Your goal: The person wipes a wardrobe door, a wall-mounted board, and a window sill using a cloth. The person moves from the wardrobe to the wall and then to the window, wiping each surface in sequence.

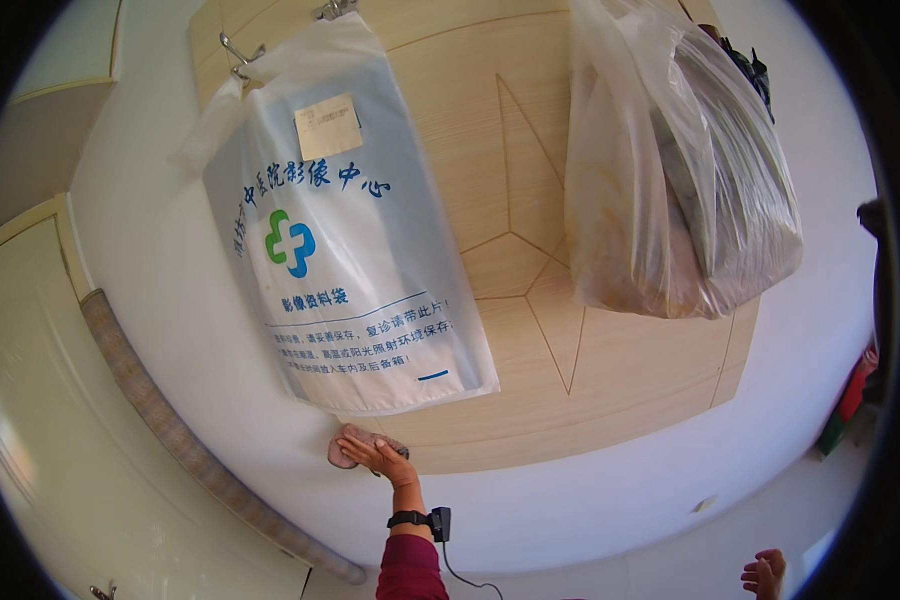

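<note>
My left hand [381, 457] presses a crumpled pinkish-grey cloth [343, 455] flat against the lower left corner of a light wooden wall panel [495, 442]. A black strap with a small device [440, 523] and a cable is around that wrist, above a dark red sleeve. Just above this hand hangs a large white and blue plastic film bag [360, 277] bearing writing, a green and blue cross and a paper label. My right hand [763, 574] is low at the right, away from the panel, its fingers loosely curled with nothing visible in them.
A filled translucent plastic bag [682, 195] hangs at the panel's right. Metal hooks [241, 54] are at the top left. A rolled mat or padded roll [195, 442] runs along the left beside a pale door [45, 420]. A red and green object [847, 401] stands far right.
</note>
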The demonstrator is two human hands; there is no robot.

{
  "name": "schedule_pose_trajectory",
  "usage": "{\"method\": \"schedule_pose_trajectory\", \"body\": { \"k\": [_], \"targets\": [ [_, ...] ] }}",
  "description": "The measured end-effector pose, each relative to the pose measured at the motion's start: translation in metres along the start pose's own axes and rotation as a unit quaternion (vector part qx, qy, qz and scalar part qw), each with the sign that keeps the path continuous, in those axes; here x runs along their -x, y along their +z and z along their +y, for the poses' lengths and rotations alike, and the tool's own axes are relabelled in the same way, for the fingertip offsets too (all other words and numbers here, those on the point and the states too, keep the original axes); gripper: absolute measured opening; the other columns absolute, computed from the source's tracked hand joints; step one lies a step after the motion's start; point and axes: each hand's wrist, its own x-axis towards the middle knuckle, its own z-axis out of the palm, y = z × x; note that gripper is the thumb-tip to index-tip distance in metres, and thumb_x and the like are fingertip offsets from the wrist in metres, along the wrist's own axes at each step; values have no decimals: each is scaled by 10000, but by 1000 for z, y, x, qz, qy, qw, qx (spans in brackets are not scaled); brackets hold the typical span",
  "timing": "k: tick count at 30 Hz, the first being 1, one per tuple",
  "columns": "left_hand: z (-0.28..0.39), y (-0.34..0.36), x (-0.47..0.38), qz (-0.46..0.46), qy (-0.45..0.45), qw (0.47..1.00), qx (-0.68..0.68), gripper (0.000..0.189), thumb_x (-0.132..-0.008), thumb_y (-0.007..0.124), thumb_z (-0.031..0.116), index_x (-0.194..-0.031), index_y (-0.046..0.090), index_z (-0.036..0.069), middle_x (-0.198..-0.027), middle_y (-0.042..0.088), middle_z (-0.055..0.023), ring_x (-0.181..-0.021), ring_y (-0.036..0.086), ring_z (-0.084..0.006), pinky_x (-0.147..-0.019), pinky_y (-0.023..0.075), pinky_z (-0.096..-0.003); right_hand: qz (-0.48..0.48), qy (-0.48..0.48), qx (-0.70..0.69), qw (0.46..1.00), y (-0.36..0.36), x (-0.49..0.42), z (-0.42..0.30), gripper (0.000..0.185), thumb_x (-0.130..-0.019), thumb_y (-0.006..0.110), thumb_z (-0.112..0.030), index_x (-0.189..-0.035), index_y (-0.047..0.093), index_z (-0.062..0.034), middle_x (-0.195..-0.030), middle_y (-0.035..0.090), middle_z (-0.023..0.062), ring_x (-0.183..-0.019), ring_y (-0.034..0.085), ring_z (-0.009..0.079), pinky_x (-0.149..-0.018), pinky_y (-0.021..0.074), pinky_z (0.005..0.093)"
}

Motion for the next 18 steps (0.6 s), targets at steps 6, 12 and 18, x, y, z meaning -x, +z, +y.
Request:
{"method": "schedule_pose_trajectory", "body": {
  "k": [6,12,18],
  "targets": [
    [25,14,55,-4,-19,999,-27,803,-965,209,600,-1513,81,27,-1573,16,-224,-1445,13,-414,-1146,10,-534,-1,8,-7,1000,-10,-8,6,338,-918,582,-324,-1186,583,-118,-1022,673,93,-898,647,202,-747,506,349],
    [78,23,118,-63,-20,997,-39,811,-972,209,576,-1499,46,-19,-1554,-12,-278,-1441,-17,-430,-1138,14,-549,-1,9,-1,1000,-32,-13,5,340,-920,581,-328,-1189,583,-121,-1027,674,92,-903,650,205,-751,508,350],
    [134,35,161,-88,47,994,-42,752,-986,248,516,-1506,46,11,-1549,-43,-286,-1421,-46,-480,-1117,-8,-596,11,24,1,1000,-52,-17,11,348,-922,574,-330,-1200,576,-121,-1039,672,98,-914,649,208,-760,509,353]
  ]
}}
